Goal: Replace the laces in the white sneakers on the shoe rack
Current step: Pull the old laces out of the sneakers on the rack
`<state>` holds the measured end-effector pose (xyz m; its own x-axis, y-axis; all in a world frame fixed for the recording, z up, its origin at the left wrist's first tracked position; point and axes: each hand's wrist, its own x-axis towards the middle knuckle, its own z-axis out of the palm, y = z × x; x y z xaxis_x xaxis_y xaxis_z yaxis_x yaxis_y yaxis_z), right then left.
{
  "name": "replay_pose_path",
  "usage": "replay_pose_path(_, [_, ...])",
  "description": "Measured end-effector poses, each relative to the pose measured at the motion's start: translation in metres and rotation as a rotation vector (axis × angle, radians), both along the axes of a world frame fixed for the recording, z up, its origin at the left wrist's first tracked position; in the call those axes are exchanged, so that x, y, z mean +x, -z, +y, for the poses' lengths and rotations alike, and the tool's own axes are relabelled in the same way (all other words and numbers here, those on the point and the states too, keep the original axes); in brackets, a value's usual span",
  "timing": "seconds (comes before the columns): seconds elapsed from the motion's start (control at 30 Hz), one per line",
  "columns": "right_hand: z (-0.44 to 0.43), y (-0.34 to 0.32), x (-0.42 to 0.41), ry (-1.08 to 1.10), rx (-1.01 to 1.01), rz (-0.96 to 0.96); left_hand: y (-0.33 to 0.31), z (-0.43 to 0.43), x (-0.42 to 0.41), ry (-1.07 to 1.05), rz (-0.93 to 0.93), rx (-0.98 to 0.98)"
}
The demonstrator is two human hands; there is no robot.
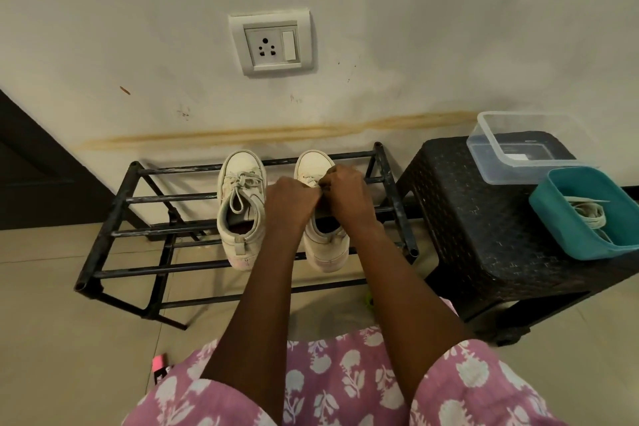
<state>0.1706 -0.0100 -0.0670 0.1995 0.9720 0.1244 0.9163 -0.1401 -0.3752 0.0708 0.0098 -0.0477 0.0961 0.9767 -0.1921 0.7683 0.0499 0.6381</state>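
Two white sneakers stand side by side, toes to the wall, on a black metal shoe rack (114, 218). The left sneaker (240, 207) is laced, with a tied bow and a long loop hanging into its opening. Over the lacing area of the right sneaker (313, 162) both my hands meet. My left hand (292, 201) and my right hand (345, 190) have their fingers pinched on its lace (313, 180), most of which they hide. Pale spare laces (587, 213) lie in a teal tub (567, 228) to the right.
A dark woven plastic stool (484, 235) stands right of the rack and carries the teal tub and a clear plastic box (522, 145). A wall socket (271, 41) is above the rack. A pink object (159, 365) lies on the tiled floor by my knee.
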Motion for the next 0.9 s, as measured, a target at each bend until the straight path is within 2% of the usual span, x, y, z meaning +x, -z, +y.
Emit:
replay_pose_path(0.1, [0.001, -0.002, 0.001, 0.047, -0.002, 0.113, -0.002, -0.011, 0.007, 0.019, 0.087, -0.073])
replay_pose_path(0.2, [0.002, -0.003, -0.001, 0.11, 0.01, 0.16, -0.002, -0.026, 0.011, 0.027, 0.133, -0.061])
replay_pose_path(0.33, [0.004, 0.0, -0.004, 0.194, 0.056, 0.225, 0.004, -0.033, 0.013, -0.037, 0.086, -0.055])
replay_pose_path(0.43, [0.005, -0.002, -0.004, 0.311, 0.094, 0.387, 0.012, -0.033, 0.015, -0.063, 0.026, -0.102])
replay_pose_path(0.53, [0.005, -0.005, 0.004, 0.509, 0.149, 0.734, 0.021, -0.033, 0.018, -0.093, -0.11, -0.096])
replay_pose_path(0.67, [0.005, -0.002, 0.011, 0.789, 0.206, 1.551, 0.023, -0.037, 0.022, -0.173, -0.251, -0.068])
replay_pose_path(0.7, [0.006, 0.001, 0.012, 0.818, 0.215, 1.642, 0.023, -0.037, 0.023, -0.185, -0.264, -0.063])
replay_pose_path(0.73, [0.008, 0.003, 0.013, 0.813, 0.207, 1.639, 0.023, -0.038, 0.023, -0.198, -0.278, -0.059])
replay_pose_path(0.77, [0.009, 0.003, 0.013, 0.77, 0.181, 1.546, 0.024, -0.037, 0.023, -0.213, -0.292, -0.058])
replay_pose_path(0.9, [0.008, -0.01, 0.014, 0.338, 0.054, 0.809, 0.026, -0.036, 0.022, -0.24, -0.318, -0.056])
